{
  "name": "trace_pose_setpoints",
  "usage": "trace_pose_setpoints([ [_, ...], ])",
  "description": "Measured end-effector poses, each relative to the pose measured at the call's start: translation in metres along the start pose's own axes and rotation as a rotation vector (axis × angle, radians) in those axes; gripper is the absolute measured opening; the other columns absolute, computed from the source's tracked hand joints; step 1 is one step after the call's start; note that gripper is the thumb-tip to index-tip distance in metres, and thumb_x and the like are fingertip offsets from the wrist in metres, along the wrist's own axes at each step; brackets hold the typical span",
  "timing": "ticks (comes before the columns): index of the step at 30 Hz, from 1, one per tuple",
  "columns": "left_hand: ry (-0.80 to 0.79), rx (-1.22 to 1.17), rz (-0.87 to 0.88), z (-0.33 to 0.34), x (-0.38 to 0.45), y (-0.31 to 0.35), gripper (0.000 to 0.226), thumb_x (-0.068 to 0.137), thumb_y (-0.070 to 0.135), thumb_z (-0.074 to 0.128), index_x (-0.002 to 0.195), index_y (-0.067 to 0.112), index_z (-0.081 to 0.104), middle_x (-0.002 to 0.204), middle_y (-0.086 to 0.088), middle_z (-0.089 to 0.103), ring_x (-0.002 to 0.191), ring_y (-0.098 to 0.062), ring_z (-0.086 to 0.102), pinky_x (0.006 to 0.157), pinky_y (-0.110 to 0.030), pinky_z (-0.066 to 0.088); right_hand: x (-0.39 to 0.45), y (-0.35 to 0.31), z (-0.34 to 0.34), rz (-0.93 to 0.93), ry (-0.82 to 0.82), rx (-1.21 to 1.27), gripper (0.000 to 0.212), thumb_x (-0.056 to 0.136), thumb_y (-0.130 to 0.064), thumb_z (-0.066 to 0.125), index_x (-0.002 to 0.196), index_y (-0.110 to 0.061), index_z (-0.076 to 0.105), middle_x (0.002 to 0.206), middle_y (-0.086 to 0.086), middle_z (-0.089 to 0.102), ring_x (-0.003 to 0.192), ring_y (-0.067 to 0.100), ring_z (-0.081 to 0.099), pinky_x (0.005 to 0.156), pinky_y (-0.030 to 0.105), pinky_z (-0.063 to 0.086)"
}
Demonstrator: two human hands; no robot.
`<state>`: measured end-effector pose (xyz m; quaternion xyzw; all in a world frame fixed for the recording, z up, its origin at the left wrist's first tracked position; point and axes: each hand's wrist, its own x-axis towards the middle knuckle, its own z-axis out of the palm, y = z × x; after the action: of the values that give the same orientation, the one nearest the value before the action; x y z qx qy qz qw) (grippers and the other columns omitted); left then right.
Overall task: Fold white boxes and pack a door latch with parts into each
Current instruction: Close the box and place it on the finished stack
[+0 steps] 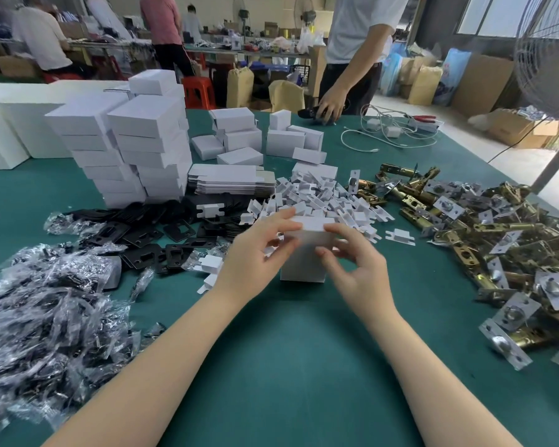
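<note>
A small white box (304, 259) stands upright on the green table (288, 350) in front of me. My left hand (255, 253) grips its left side, fingertips on the folded top flap. My right hand (355, 266) pinches the right top edge with thumb and fingers. Brass door latches (484, 240) lie heaped to the right. White cardboard inserts (317, 198) are piled just behind the box. Black plates (155, 240) and bagged parts (46, 304) spread out on the left. What the box holds is hidden.
Stacks of folded white boxes (136, 150) rise at the back left, flat box blanks (233, 179) beside them. A person (352, 59) stands at the far edge handling a black tool, near white cables (391, 130). A fan (549, 59) stands at the right.
</note>
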<state>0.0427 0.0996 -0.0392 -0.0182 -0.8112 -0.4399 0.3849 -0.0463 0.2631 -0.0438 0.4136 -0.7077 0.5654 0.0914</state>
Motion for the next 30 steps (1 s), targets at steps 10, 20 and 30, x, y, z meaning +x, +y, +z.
trace_pose_setpoints([
  [10, -0.217, 0.23, -0.276, 0.01, -0.02, -0.016, 0.082, 0.088, 0.015, 0.066, 0.151, 0.037, 0.018, 0.118, 0.015, 0.057, 0.108, -0.01, 0.06, 0.09, -0.013, 0.043, -0.012, 0.011, 0.006, 0.176, -0.256, -0.185, 0.105, 0.092, -0.011, 0.055, 0.136, -0.068, -0.021, 0.115, -0.012, 0.067, 0.099, 0.013, 0.065, 0.08, 0.025, 0.046],
  [20, 0.056, 0.07, -0.179, -0.003, -0.019, 0.009, 0.042, 0.087, 0.018, 0.073, 0.109, 0.044, 0.049, 0.104, 0.03, 0.06, 0.097, 0.008, 0.056, 0.08, -0.012, 0.042, -0.013, 0.016, 0.009, 0.221, -0.223, -0.035, 0.047, 0.094, -0.034, 0.062, 0.129, -0.055, 0.039, 0.11, -0.026, 0.067, 0.107, -0.008, 0.062, 0.094, 0.024, 0.051],
  [30, 0.594, 0.211, -0.265, -0.17, 0.149, 0.064, 0.028, 0.102, 0.037, 0.047, 0.111, 0.013, 0.059, 0.09, 0.002, 0.058, 0.081, -0.018, 0.059, 0.051, -0.015, 0.046, -0.009, 0.017, 0.009, 0.303, -0.249, -0.104, 0.048, 0.095, -0.043, 0.055, 0.128, -0.066, 0.028, 0.1, -0.038, 0.061, 0.096, -0.011, 0.06, 0.076, 0.002, 0.041],
])
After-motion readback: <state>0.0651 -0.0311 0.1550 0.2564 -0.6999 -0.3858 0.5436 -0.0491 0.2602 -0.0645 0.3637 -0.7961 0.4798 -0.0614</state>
